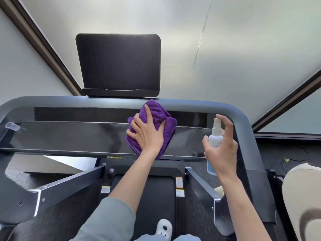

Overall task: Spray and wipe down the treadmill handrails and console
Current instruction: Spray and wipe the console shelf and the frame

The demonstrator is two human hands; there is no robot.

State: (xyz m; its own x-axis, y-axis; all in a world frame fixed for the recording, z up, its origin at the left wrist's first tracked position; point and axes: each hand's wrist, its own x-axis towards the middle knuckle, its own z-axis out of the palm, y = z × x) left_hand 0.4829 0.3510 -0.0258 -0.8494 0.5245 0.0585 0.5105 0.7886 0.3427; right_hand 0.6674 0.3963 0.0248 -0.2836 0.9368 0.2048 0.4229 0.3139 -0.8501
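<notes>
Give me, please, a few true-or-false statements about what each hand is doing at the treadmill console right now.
1. The left hand presses a purple cloth flat against the glossy console panel. True.
2. The right hand holds a white spray bottle upright. True.
3. The cloth is draped over the dark screen above the console. False: it lies below the screen, on the panel and up against the grey front rail.
4. The spray bottle stands on the console by itself. False: the right hand grips it, index finger raised at the nozzle.
</notes>
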